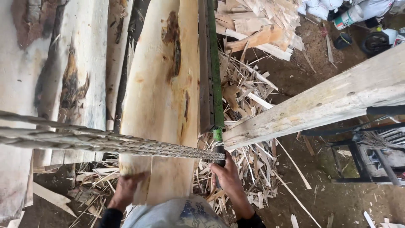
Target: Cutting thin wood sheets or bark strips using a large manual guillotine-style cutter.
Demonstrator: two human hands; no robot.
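Fingers of the right hand (228, 175) clench a green pole (216, 84); the blurred left hand (125, 190) grips a pale, bark-stained slab (164, 84).

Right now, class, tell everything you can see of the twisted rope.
The twisted rope is pale, fibrous, of several strands side by side. It runs taut from the left edge, across the pale wooden slab, to the green metal bar, where it is wound just above the right hand gripping that bar.

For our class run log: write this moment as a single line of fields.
left hand: on end of pale log slab | right hand: gripping green bar | twisted rope: tied at bar | ground: wood offcuts
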